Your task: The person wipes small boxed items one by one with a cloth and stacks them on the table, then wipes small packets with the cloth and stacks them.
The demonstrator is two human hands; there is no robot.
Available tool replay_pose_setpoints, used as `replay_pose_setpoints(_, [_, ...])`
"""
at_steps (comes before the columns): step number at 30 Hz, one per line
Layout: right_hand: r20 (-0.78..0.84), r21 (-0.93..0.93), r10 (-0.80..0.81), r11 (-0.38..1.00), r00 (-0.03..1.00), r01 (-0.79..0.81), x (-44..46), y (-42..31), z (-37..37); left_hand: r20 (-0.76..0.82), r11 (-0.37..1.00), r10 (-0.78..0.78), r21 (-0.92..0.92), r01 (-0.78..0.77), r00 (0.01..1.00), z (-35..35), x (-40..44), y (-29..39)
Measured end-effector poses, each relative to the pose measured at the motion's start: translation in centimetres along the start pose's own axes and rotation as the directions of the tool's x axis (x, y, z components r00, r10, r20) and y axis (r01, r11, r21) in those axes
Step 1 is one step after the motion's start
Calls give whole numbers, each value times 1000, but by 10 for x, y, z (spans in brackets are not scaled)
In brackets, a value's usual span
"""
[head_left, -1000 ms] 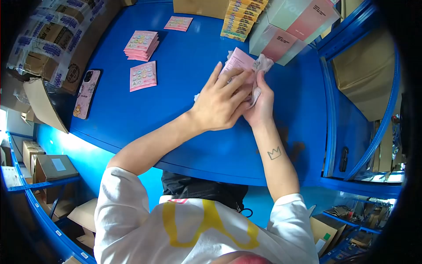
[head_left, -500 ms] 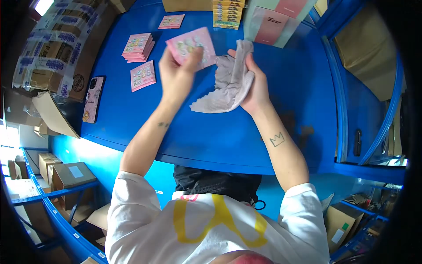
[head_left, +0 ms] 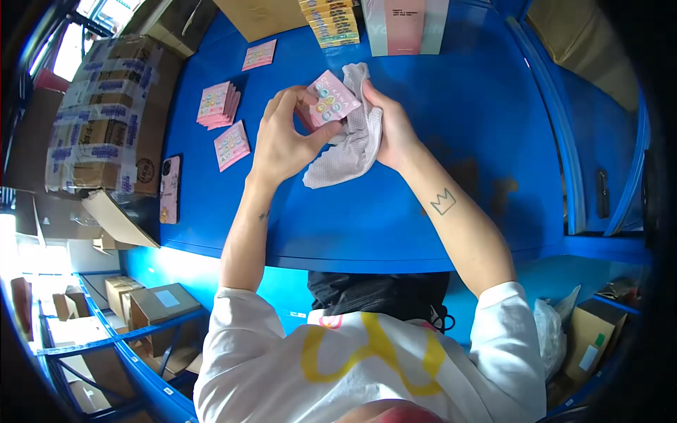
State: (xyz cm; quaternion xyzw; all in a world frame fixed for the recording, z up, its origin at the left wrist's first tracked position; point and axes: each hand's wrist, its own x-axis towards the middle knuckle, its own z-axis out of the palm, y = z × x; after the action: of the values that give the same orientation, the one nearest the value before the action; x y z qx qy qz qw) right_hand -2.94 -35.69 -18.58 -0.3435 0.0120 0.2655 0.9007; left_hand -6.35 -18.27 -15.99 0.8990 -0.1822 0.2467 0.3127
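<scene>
My left hand grips a square pink packet printed with small round pictures. Its fingers curl at the packet's left side, and the thumb lies along the lower edge. A crumpled light grey cloth is held in my right hand, whose thumb shows at the cloth's upper right; the other fingers are hidden behind it. The packet's right edge meets the cloth, partly over it. To the left on the blue table lie a stack of similar pink packets, a single packet below it and another packet farther back.
A phone in a pink case lies at the table's left edge, beside a taped cardboard box. At the back stand a stack of yellow boxes and a pink and pale green box. A blue metal frame borders the right side.
My left hand has brought the pink packet right and down against the cloth, its fingers now curled round the left side. My right hand has shifted slightly left. The camera view has turned a little.
</scene>
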Motion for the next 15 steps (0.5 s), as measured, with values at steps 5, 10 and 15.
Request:
replay_pose_setpoints(5, [15, -38, 31, 999, 999, -31, 8, 0, -3, 116, 956, -263, 163, 243, 958, -15, 17, 21])
replay_pose_setpoints(10, [241, -34, 154, 988, 958, -150, 12, -2, -5, 176, 904, -427, 75, 420, 887, -40, 68, -48])
replay_pose_setpoints(15, [237, -187, 155, 976, 959, -112, 20, 4, -4, 95, 751, -623, 351, 560, 776, -54, 133, -117])
